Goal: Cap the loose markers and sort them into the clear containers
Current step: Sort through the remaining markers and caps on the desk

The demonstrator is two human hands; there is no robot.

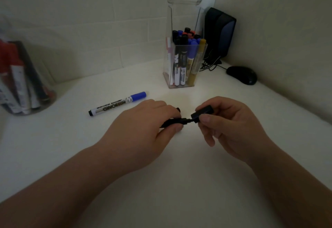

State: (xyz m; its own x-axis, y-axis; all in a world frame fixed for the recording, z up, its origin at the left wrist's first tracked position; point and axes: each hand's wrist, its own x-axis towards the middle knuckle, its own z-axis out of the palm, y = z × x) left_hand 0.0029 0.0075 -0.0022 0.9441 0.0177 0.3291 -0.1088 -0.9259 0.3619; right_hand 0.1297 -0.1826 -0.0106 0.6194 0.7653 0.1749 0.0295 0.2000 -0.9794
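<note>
The left hand [143, 125] covers most of the black marker barrel [172, 122]; only its tip end shows. The fingers [206, 120] of the right hand [230, 127] hide part of the black cap [202, 113]. The round clear jar of markers [51, 93] is blurred and cut by the left edge. The tall clear rectangular container [183, 17] runs off the top edge and hides part of the black speaker [221, 34]. The print on the markers inside the container is too small to read.
</note>
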